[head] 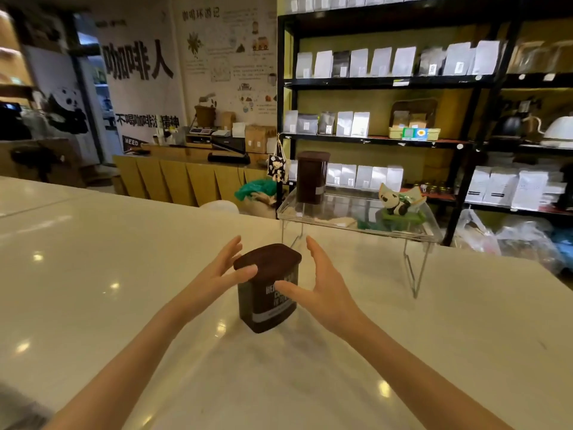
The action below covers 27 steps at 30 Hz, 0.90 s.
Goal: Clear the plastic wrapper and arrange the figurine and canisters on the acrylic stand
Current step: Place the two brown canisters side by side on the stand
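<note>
1. The step in hand looks like placing the second canister (266, 290), which stands mid-tabletop (93, 274).
2. The left hand (221, 271) and right hand (316, 283) flank it, spread open; thumbs touch it, nothing gripped.
3. Next: clasp, lift onto the acrylic stand (356, 225) near the far edge.
4. Another canister (311, 178) and the figurine (400, 203) already occupy it; the middle gap looks free.

Glossy white marble counter (93, 274) in foreground, ceiling lights mirrored on it. Beyond, black metal shelving (372, 82) lined with white and dark pouches (384, 62). White kettle (559, 131) at far right. Wall banner (139, 82) with bold black Chinese characters at left, above wooden counter (186, 175) bearing scale (201, 131) and sealer (228, 157).
</note>
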### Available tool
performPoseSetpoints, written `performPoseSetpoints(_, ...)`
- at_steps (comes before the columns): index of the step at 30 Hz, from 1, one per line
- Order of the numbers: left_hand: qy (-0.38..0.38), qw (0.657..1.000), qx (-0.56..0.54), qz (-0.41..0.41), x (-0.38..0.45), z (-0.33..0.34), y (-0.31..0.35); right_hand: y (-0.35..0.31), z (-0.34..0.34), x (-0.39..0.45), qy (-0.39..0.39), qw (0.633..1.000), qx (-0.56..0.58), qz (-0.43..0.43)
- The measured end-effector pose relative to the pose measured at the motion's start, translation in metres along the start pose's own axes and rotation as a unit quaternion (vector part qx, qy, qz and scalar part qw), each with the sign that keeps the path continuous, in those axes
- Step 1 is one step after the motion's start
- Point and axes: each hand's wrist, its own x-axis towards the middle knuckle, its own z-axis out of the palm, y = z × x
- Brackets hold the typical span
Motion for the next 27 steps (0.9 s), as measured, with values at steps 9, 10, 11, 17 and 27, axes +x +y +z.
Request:
performPoseSetpoints(9,-0.045,0.99,-0.133,-0.016,-0.03,0.016,-0.024,0.017,0.039,-0.02,-0.037,0.99,0.129,0.04)
performPoseSetpoints(10,-0.042,0.99,-0.131,-0.022,-0.03,0.017,-0.026,0.017,0.042,-0.02,-0.03,0.99,0.135,0.038)
performPoseSetpoints(11,-0.038,0.991,-0.123,-0.026,-0.031,0.018,-0.026,0.017,0.044,-0.02,-0.02,0.989,0.141,0.035)
performPoseSetpoints(17,-0.039,0.99,-0.133,-0.018,-0.032,0.018,-0.029,0.021,0.054,-0.019,0.036,0.99,0.139,0.01)
performPoseSetpoints(27,-0.004,0.994,-0.105,-0.017,-0.028,0.016,-0.022,0.017,0.048,-0.013,0.029,0.992,0.123,0.008)
